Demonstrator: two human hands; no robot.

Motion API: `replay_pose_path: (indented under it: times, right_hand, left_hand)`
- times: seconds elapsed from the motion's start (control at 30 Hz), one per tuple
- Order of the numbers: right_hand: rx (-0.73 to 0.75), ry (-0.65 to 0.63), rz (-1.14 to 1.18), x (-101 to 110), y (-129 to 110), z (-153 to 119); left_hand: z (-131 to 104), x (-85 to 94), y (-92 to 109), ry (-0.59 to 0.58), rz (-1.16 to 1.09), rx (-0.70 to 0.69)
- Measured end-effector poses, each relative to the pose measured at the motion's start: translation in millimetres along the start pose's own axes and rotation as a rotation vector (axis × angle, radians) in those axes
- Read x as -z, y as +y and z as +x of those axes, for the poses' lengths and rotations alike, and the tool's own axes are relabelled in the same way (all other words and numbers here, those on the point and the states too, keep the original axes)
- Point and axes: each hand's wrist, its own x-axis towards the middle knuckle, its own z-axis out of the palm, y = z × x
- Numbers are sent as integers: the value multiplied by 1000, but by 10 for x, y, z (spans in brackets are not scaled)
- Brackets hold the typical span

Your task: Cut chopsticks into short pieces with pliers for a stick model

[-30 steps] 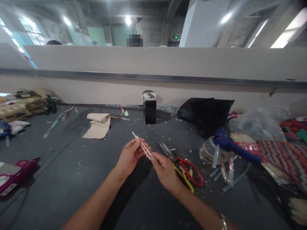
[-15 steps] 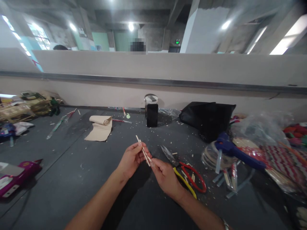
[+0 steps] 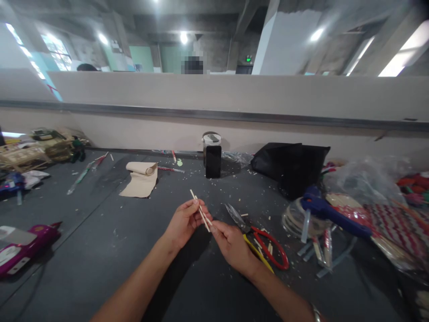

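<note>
Two thin pale wooden sticks (image 3: 203, 214) lie crossed at a narrow angle between my hands, above the dark table. My left hand (image 3: 186, 220) pinches them near the upper part, thumb on top. At their lower end, the fingertips of my right hand (image 3: 231, 243) are closed on the sticks. Just right of that hand, a pair of scissors (image 3: 271, 246) with red and yellow handles rests on the table, partly hidden by my right hand and forearm. Short stick offcuts lie around its handles.
A black phone (image 3: 213, 162) leans against a white container. Left of it is a roll of brown paper (image 3: 140, 179). A blue glue gun (image 3: 331, 212), glue sticks and plastic bags crowd the right. A purple tool (image 3: 28, 246) lies at left. A black bag (image 3: 291, 165) sits behind.
Almost nothing differs. Both hands keep the same hold on the sticks, and the view has shifted very slightly.
</note>
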Motion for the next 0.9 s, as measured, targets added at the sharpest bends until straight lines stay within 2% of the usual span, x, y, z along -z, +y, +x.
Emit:
replay_pose_path:
  times: [0.1, 0.2, 0.33, 0.4, 0.47, 0.53, 0.6, 0.67, 0.77, 0.83, 0.9]
  right_hand:
    - [-38, 65, 50, 57, 38, 50]
    - [-181, 207, 147, 142, 74, 98]
    - [-334, 402, 459, 292, 70, 140]
    - [-362, 428, 592, 355, 54, 148]
    - [-382, 401, 664, 391, 36, 143]
    - [-382, 317, 712, 401, 17, 129]
    - [-355, 237, 748, 393, -3, 113]
    - [-319, 213, 767, 382, -19, 104]
    - [-289, 243, 780, 369, -26, 105]
    - [-281, 233, 802, 359, -19, 111]
    - [-263, 214, 821, 338, -7, 113]
  left_hand:
    - [13, -3, -27, 56, -24, -47]
    - [33, 28, 10, 101, -17, -75]
    - [57, 125, 163, 232, 54, -204]
    - [56, 155, 235, 324, 163, -315]
    - [41, 143, 276, 365, 336, -419]
    - [10, 87, 275, 311, 512, -480]
    - [-33, 8, 236, 170, 636, -457]
    - [-85, -64, 174, -27, 695, -326]
    - [-158, -120, 91, -291, 717, -37]
    - [-190, -126, 69, -395, 641, 120]
    - [-198, -119, 74, -422, 473, 202]
